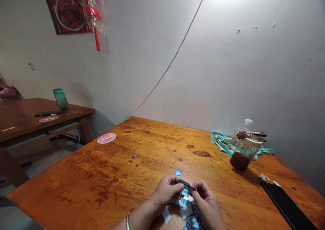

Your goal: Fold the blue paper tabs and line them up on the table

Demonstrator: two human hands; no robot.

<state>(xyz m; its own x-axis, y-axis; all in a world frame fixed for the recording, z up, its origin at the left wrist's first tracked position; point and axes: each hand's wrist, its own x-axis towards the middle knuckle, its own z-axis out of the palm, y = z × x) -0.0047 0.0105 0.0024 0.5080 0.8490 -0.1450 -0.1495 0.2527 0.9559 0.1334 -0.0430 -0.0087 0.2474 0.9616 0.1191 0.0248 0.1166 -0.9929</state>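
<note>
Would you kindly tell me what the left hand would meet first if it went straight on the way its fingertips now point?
Past the blue-and-white piece it pinches, the left hand would probably meet the right hand first, though depth is unclear.

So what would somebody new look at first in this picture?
Probably the left hand and right hand, holding small blue-and-white printed pieces near the bottom middle. Next, the red tasselled ornament hanging at the upper left. Then the bottle with a SPORT strap and dark liquid, on the wooden table, to the right.
</note>
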